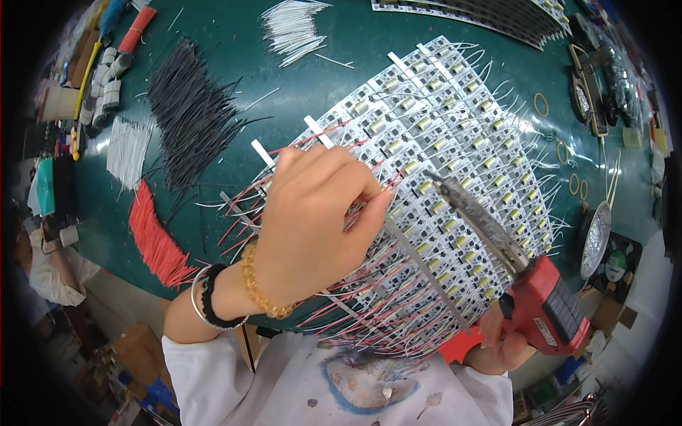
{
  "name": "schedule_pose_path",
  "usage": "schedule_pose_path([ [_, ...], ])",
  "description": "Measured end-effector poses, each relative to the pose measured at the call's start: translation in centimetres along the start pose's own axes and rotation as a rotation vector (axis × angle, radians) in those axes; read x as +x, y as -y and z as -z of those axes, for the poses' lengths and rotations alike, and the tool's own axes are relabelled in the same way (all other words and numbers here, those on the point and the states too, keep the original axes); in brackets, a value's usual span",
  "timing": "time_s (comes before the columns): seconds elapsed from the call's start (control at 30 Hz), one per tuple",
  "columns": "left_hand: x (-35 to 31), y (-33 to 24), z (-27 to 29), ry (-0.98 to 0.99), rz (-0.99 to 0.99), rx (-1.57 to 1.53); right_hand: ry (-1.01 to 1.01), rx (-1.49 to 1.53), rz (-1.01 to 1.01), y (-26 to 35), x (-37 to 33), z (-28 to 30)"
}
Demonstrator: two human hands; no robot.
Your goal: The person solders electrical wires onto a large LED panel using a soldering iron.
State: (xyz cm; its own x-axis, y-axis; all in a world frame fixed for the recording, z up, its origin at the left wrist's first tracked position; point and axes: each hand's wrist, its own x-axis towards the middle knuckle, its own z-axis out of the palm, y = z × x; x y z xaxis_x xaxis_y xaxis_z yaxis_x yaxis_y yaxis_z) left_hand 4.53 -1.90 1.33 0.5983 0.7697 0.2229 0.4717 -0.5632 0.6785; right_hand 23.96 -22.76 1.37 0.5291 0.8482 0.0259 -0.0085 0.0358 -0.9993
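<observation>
A large white panel of small circuit boards (465,145), set with rows of yellow-green cylindrical parts, lies before me on the table. Over its left side, my left hand (316,213) is closed, thumb and forefinger pinching a thin red wire (396,179) against the boards. My right hand (501,344) grips a red-and-black soldering gun (550,309) at the panel's lower right. The gun's metal tip (435,177) points left, just right of the pinched wire; whether it touches a board I cannot tell. Red and white wires (383,319) fan out from the panel's near edge.
On the green table (234,167) lie bundles of black wires (188,106), red wires (158,238) and white wires (291,30). More boards (469,18) stand at the far edge. Rubber bands (541,104) and a metal dish (595,240) are at right. Another person's arm (60,263) shows far left.
</observation>
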Motion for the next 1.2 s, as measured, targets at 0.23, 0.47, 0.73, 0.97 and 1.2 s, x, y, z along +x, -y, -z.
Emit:
schedule_pose_path([
  [0.23,0.4,0.6,-0.4,0.028,0.033,-0.043,-0.038,-0.023,-0.018,-1.0,-0.7,0.7],
  [0.47,0.7,0.7,-0.4,0.043,0.039,-0.029,0.038,-0.121,0.056,-3.0,-1.9,3.5],
  [0.73,0.6,0.7,-0.6,0.025,0.019,0.003,0.203,-0.467,0.034,-2.8,-2.0,5.1],
  [0.97,0.5,0.7,-0.9,0.005,0.0,0.0,0.017,-0.025,0.023,-1.3,-1.0,1.3],
  [1.2,0.6,0.6,-0.7,0.041,0.011,0.038,0.03,-0.031,0.146,-2.6,-2.0,2.7],
])
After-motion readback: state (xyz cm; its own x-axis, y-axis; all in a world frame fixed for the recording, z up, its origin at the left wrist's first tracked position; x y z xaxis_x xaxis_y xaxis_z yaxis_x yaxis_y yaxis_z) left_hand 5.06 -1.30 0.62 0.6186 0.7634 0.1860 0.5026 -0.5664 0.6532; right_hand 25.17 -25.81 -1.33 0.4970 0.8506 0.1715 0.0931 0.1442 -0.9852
